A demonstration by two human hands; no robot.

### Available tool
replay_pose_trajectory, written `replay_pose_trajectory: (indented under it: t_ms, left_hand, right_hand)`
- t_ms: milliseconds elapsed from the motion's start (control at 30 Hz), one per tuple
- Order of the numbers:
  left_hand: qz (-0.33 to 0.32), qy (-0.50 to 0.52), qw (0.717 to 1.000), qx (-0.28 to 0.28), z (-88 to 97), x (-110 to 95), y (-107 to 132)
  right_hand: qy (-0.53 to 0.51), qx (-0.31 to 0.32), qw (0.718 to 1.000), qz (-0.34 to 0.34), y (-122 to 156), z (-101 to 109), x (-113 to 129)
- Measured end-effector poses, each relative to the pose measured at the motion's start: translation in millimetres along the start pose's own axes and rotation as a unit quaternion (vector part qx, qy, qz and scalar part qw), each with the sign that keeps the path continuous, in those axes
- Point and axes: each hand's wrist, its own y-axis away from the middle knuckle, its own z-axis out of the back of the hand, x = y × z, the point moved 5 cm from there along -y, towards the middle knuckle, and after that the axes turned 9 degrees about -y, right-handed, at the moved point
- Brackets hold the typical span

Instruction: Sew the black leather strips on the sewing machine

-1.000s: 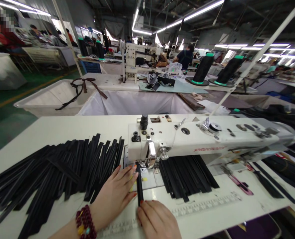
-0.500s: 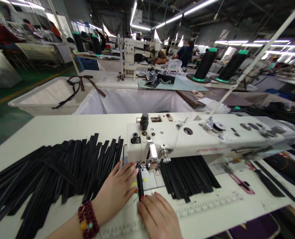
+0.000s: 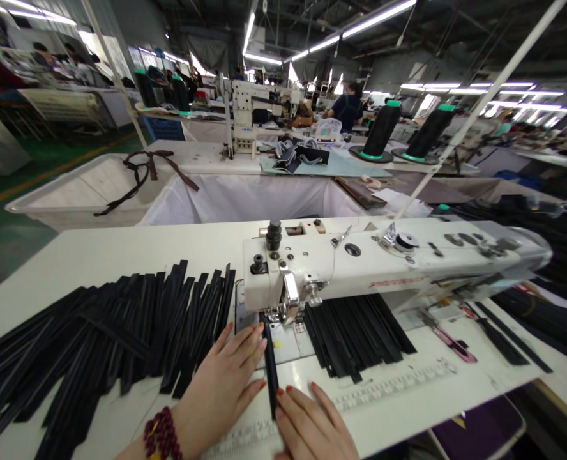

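Observation:
A narrow black strip runs from under the presser foot of a white sewing machine towards me. My left hand lies beside the strip, fingers stretched out and thumb apart; its fingertips reach the strip's left edge near the foot. At the strip's near end is my right hand, its fingertips closed on the strip against the table; its thumb is not clearly visible. To the left spreads a large pile of black strips. A second row of strips lies under the machine arm.
Pink-handled snips lie on the right of the white table, with loose black pieces beyond. A ruler scale runs along the front. Behind stand a white bin, thread cones and a co-worker.
My right hand has moved slightly nearer to me and its fingers have spread a little. More of the strip shows between my hands. The view has shifted slightly.

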Motion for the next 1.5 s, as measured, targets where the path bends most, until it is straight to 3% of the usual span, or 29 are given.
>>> replay_pose_trajectory:
  t_ms: [667,1300,1500]
  left_hand:
    - [0.064,0.068,0.991,0.095,-15.5,27,-28]
    - [0.054,0.061,0.994,0.072,-14.9,29,-30]
    - [0.045,0.056,0.995,0.074,-12.4,31,-32]
  right_hand:
    - [-0.012,0.122,0.991,-0.047,-35,-17,-30]
    - [0.084,0.248,0.963,-0.063,-63,-55,-64]
    - [0.087,0.24,0.964,-0.074,-64,-55,-63]
